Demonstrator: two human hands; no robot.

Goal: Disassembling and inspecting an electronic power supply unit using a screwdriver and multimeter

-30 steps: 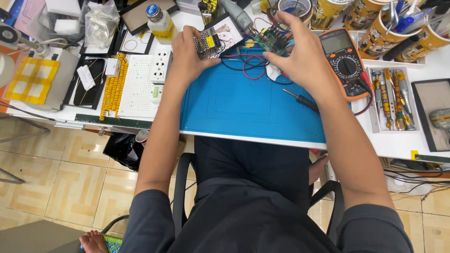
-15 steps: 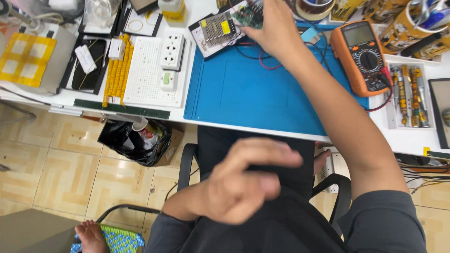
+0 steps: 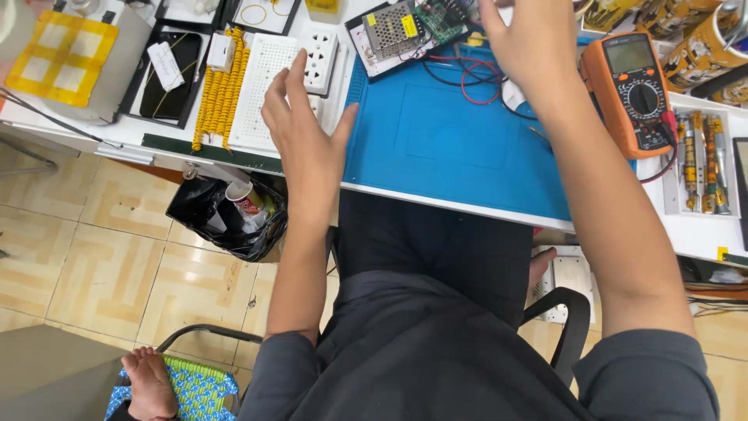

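The right hand (image 3: 538, 47) is cut off at the top edge of the frame, fingertips out of view, hiding part of the circuit board (image 3: 440, 17). At the upper right, yellow cans (image 3: 686, 39) run off-frame.

We had one head-worn view, which looked steeply down from close above the blue mat (image 3: 467, 148) on the bench (image 3: 701, 234).

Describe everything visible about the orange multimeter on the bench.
The orange multimeter lies flat, face up, on the white bench, just off the right edge of the blue mat. It has an orange casing that looks rubbery, a grey display at the top and a round black dial below. Dark leads run from its lower right corner. The right hand hovers to its left, not touching it.
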